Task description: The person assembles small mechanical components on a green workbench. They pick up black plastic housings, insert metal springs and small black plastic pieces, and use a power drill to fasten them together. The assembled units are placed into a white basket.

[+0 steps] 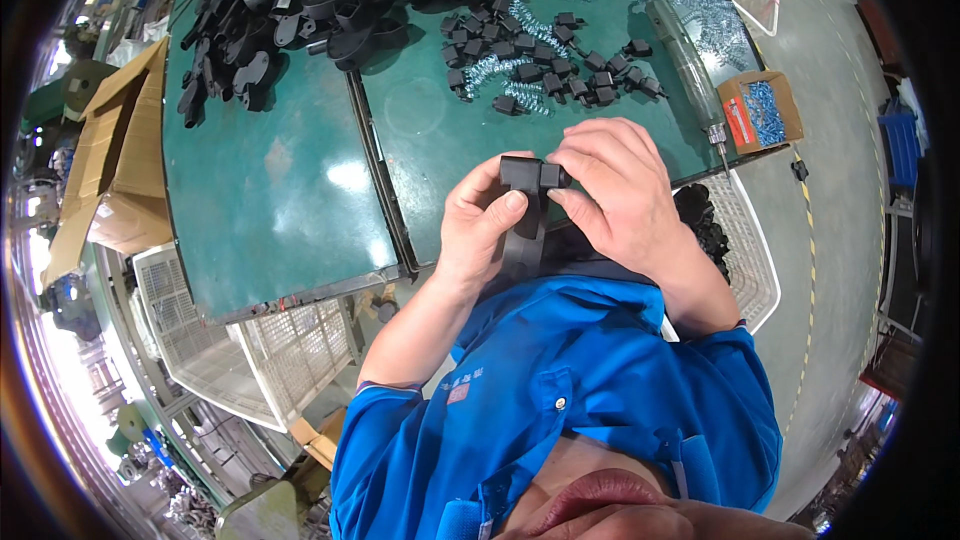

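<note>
Just over the near edge of the green table, my left hand (470, 227) is closed around a black plastic part (521, 174), its thumb pressed on the near side. A narrower black body runs from that part down toward my blue jacket. My right hand (628, 197) pinches a small black block (551, 176) against the part's right end, between thumb and fingers. How the two pieces join is hidden by the fingers. Beyond my hands lie loose small black blocks (522, 44) and metal coil springs (540, 30).
Black plastic housings (335, 0) are heaped at the far left of the table (270, 200). A power screwdriver (685, 65) lies at the right, beside a cardboard box (738, 120) of screws (765, 112). White plastic baskets (300, 350) stand below the table edge; an open carton (130, 165) is left.
</note>
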{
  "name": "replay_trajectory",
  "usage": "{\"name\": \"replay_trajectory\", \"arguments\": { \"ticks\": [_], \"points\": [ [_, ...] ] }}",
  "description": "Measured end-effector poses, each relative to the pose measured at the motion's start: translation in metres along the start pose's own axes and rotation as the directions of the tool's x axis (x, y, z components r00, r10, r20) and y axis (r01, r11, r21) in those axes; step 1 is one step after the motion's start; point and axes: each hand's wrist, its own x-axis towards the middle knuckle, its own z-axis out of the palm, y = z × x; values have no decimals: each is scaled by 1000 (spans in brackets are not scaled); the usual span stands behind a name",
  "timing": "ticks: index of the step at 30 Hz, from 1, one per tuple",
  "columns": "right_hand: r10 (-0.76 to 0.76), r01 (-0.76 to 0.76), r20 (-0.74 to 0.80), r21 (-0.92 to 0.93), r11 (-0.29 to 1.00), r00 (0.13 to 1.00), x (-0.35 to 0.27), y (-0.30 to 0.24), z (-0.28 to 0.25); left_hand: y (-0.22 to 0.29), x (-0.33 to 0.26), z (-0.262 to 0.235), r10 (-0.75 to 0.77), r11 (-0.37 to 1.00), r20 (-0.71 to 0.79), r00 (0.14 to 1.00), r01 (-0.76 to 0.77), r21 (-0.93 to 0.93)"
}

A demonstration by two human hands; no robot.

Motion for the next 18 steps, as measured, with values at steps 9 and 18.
{"name": "replay_trajectory", "arguments": {
  "ticks": [9,18],
  "points": [
    [40,-40,-57,5,999,998,-11,1,5,8,2,18,-27,991,-2,1000,27,129],
    [-28,25,-89,-39,999,996,-51,53,31,21,43,11,-81,338,300,950,-257,905]
  ]
}}
